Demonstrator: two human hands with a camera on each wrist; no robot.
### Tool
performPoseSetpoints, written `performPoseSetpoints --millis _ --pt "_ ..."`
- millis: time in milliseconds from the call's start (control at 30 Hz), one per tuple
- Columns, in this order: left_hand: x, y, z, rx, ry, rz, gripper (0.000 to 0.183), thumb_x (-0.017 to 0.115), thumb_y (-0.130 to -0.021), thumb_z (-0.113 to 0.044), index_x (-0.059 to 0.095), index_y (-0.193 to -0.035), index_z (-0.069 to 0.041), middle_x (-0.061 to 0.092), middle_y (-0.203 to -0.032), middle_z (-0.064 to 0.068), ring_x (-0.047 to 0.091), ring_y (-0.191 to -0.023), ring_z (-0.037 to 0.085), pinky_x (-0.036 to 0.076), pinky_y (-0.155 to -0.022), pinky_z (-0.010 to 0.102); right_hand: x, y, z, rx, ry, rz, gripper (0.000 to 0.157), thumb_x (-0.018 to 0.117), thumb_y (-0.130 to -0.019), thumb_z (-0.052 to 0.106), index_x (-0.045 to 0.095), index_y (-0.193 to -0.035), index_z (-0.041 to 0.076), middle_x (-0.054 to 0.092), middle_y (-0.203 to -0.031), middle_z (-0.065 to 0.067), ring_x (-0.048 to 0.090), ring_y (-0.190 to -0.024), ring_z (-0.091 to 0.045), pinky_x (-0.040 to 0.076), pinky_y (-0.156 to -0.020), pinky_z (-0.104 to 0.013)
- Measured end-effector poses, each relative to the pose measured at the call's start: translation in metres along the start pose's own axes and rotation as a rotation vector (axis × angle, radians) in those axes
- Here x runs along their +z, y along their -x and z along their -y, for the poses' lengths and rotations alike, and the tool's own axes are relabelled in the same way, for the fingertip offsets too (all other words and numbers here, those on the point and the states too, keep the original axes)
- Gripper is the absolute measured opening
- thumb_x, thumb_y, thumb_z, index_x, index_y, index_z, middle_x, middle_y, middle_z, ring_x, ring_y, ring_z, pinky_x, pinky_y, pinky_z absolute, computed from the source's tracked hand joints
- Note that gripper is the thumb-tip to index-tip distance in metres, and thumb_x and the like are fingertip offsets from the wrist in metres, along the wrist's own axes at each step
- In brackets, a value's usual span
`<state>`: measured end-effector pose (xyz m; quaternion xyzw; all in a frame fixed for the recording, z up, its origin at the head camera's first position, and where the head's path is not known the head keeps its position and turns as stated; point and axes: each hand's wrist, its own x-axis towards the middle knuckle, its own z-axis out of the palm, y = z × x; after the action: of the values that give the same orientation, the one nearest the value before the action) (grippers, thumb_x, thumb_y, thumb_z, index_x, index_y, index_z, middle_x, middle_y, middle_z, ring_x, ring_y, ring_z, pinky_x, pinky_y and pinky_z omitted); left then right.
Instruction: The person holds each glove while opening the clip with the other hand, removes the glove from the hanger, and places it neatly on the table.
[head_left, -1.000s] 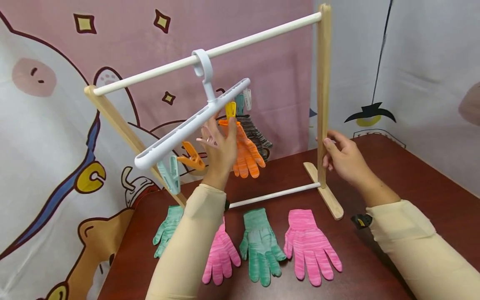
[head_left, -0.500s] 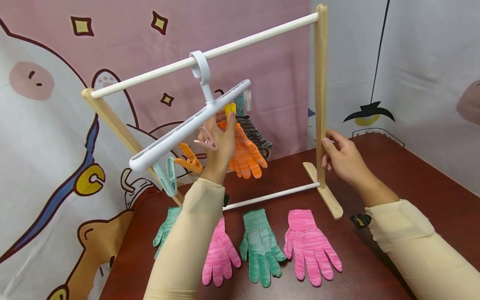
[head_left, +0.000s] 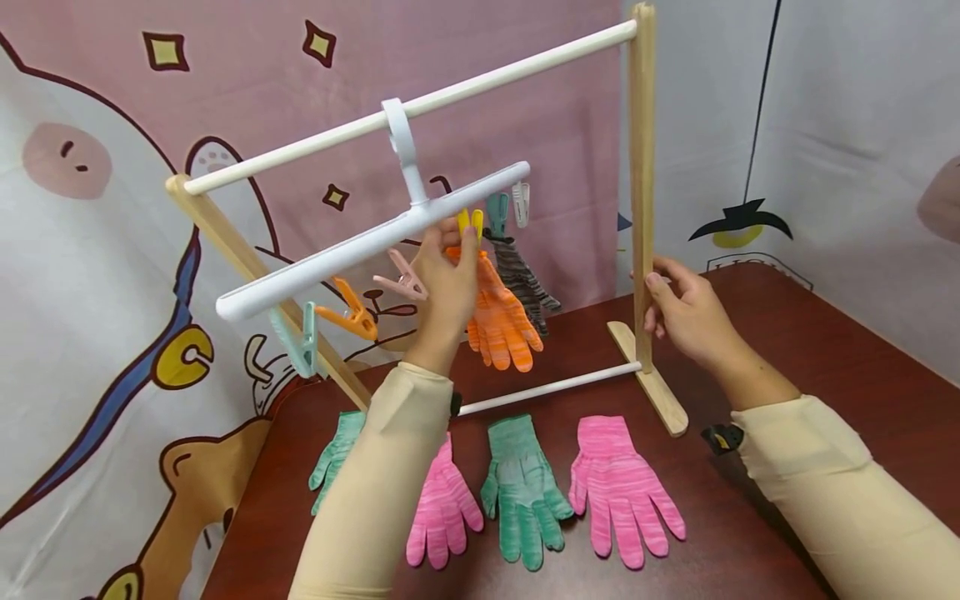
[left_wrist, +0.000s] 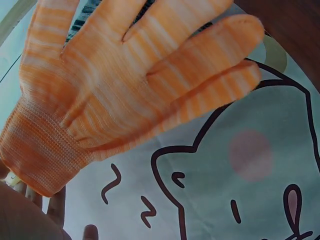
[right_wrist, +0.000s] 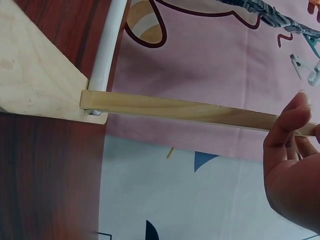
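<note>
A white clip hanger hangs by its hook from the rack's top rail. Under its middle, my left hand pinches a yellow clothespin at the cuff of an orange striped glove, which dangles fingers down. In the left wrist view this glove fills the upper left, with my fingers behind its cuff. A grey-black striped glove hangs behind it from a teal clothespin. My right hand grips the rack's right wooden post, thumb on the near side.
Pink, green and pink gloves lie on the dark red table, with another green glove partly behind my left sleeve. Pink, orange and mint clothespins hang from the hanger. A printed curtain stands behind.
The hanger has turned on the rail: its near end swung left and its far end right. The orange and grey-black gloves shifted slightly right with it. My right hand stays on the post.
</note>
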<state>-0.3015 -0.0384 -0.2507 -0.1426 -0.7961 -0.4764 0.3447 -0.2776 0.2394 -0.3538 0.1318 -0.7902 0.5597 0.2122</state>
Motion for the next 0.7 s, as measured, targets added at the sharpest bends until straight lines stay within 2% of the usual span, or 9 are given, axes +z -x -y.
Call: performPoseSetpoints --millis 100,200,333,433,567,700 --pt "0.001 0.002 0.000 0.011 0.023 0.009 0.028 0.052 -0.093 -0.033 0.057 -0.111 -0.014 0.065 -0.096 0.001 0.056 -0.078 0.013 0.046 -0.067 0.025 0.000 0.000 0.000 0.000 0.000 -0.006 0.042 0.037 -0.098 0.033 0.044 -0.132 0.010 0.057 -0.094 -0.015 0.055 -0.050 -0.018 0.046 -0.044 -0.030" --pt "0.000 0.005 -0.001 0.021 -0.004 0.006 0.028 0.052 -0.092 -0.035 0.057 -0.112 -0.016 0.066 -0.095 -0.003 0.054 -0.067 0.012 0.044 -0.062 0.025 0.001 0.001 0.000 0.002 0.002 -0.011 0.042 0.037 -0.098 0.033 0.045 -0.132 0.010 0.057 -0.092 -0.013 0.055 -0.050 -0.018 0.046 -0.044 -0.030" --pt "-0.001 0.008 -0.005 0.037 -0.077 -0.012 0.026 0.052 -0.092 -0.037 0.060 -0.110 -0.020 0.068 -0.094 -0.010 0.048 -0.055 0.009 0.038 -0.075 0.027 0.001 0.001 0.001 0.003 0.013 -0.018 0.042 0.037 -0.098 0.033 0.045 -0.132 0.010 0.058 -0.092 -0.009 0.055 -0.049 -0.016 0.047 -0.045 -0.031" --pt "-0.001 0.009 -0.009 0.059 -0.097 -0.023 0.024 0.053 -0.091 -0.034 0.062 -0.109 -0.020 0.070 -0.093 -0.009 0.048 -0.052 0.008 0.036 -0.079 0.027 0.002 0.001 0.002 0.004 0.015 -0.026 0.042 0.037 -0.098 0.034 0.046 -0.131 0.009 0.058 -0.089 -0.011 0.055 -0.049 -0.016 0.047 -0.045 -0.032" --pt "-0.002 0.012 -0.014 0.076 -0.095 -0.022 0.024 0.055 -0.091 -0.032 0.063 -0.109 -0.019 0.070 -0.093 -0.008 0.043 -0.044 0.009 0.040 -0.056 0.024 0.002 0.001 0.002 0.003 0.022 -0.038 0.042 0.038 -0.098 0.034 0.047 -0.130 0.010 0.056 -0.084 -0.018 0.055 -0.049 -0.017 0.047 -0.045 -0.032" --pt "-0.002 0.015 -0.019 0.108 -0.081 -0.014 0.024 0.055 -0.091 -0.032 0.064 -0.108 -0.017 0.070 -0.092 -0.006 0.042 -0.043 0.008 0.037 -0.045 0.023 0.003 0.002 0.003 0.011 0.036 -0.054 0.041 0.038 -0.098 0.033 0.047 -0.131 0.010 0.056 -0.081 -0.019 0.055 -0.049 -0.018 0.048 -0.045 -0.031"
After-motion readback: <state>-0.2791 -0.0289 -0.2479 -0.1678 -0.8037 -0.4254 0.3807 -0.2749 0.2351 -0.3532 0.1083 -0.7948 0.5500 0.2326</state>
